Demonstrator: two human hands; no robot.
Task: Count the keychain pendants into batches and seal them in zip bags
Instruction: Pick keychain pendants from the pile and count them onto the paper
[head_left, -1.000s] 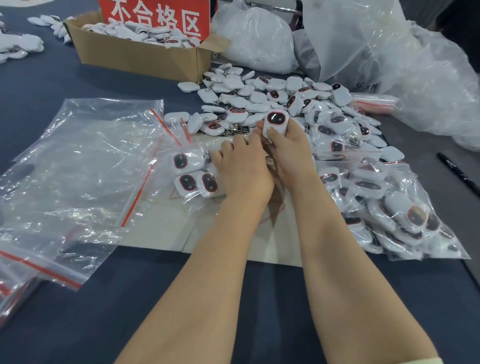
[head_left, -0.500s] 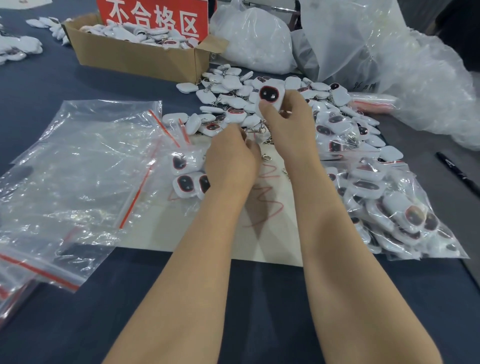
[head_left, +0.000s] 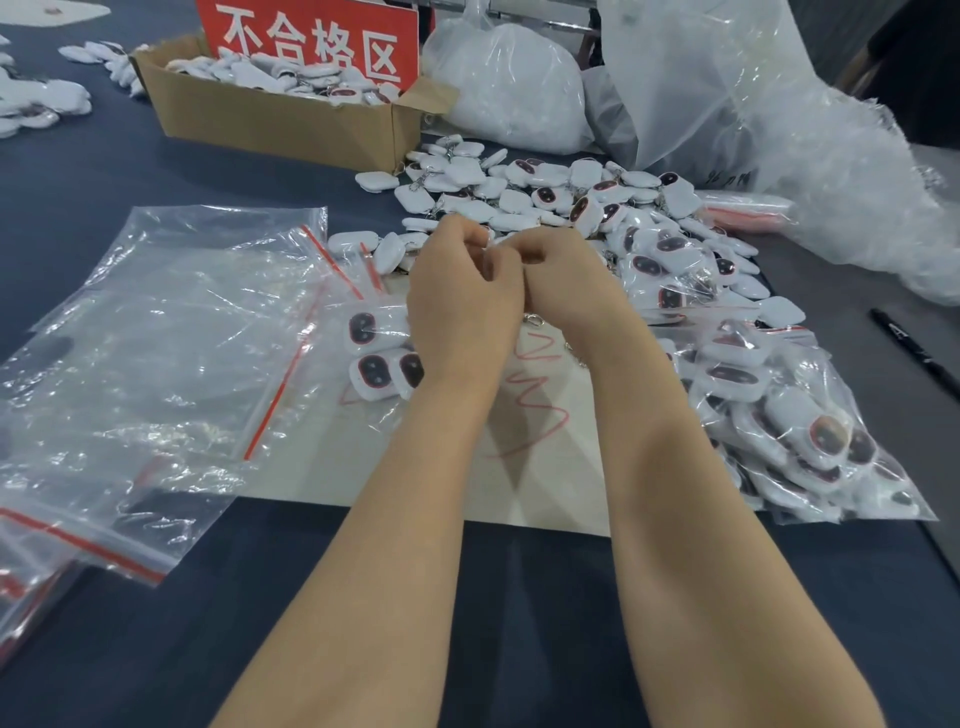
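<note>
Left grip (head_left: 462, 301) and right grip (head_left: 566, 286): fingers curled, knuckles touching, fingertips pinching one white keychain pendant (head_left: 500, 240) between them; pendant mostly hidden. Metal clasp (head_left: 533, 320) hangs below the grips. Loose pendant pile (head_left: 519, 202) just beyond the grips. Zip bag with three pendants (head_left: 374, 353) touching the left grip's outer side; empty zip bags (head_left: 171, 338) farther left. Filled zip bags (head_left: 779, 415) right of the right grip. Paper sheet (head_left: 519, 467) under the wrists, on the table (head_left: 519, 597).

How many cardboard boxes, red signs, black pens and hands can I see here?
Cardboard box: 1
Red sign: 1
Black pen: 1
Hands: 2, the left hand and the right hand
Total: 5
</note>
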